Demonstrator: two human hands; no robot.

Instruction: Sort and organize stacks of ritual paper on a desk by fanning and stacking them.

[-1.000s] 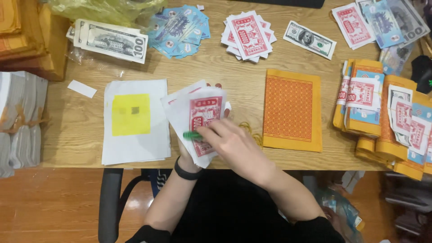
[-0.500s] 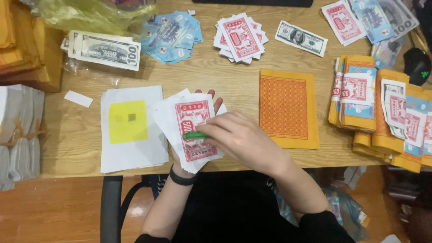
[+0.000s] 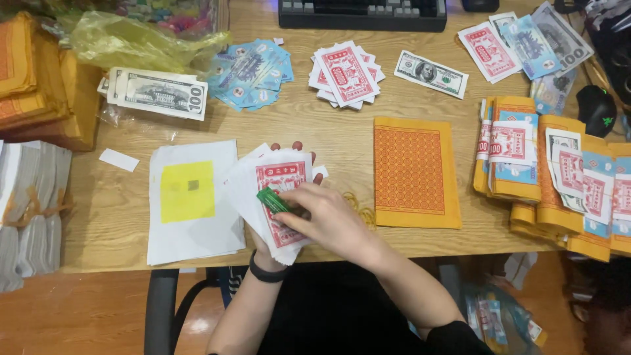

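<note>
Little is changed since earlier: the paper fan is still gripped from below by the left hand; a green slip is pinched by the right hand near the table edge.

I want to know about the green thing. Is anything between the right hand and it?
Nothing is. The right hand already pinches the small green object, on top of the red-printed paper sheets that the left hand holds underneath.

Fanned red-and-white paper notes tilted, small green slip atop.
</note>
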